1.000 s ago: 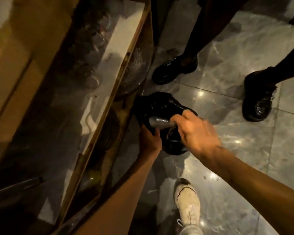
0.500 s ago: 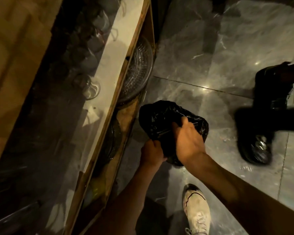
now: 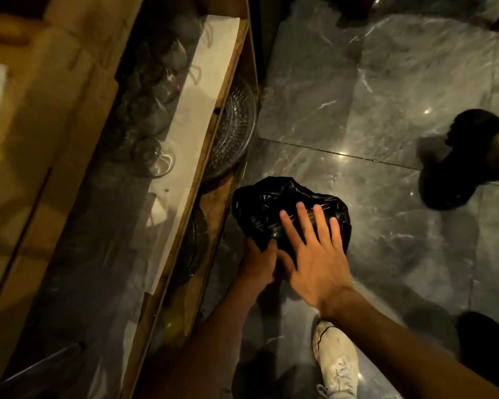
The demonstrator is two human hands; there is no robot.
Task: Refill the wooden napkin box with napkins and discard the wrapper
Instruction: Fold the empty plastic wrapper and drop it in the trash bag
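Wrapper gone into the black bag

Head view: a second ago the right hand (image 3: 314, 260) pinched the wrapper; now its fingers are spread and empty above the black bag (image 3: 260, 208), whose near edge the left hand (image 3: 257, 263) grips. Wrapper unseen, likely inside; discarding looks done.

Pretty tight around the black bag (image 3: 260, 208) mid-frame: the wooden shelf edge (image 3: 213, 145) with its glass platter (image 3: 236, 125) is crowding it on the left, and someone's black shoe (image 3: 455, 168) is sitting at the right edge. The marble floor (image 3: 343, 96) above the bag is lying open.
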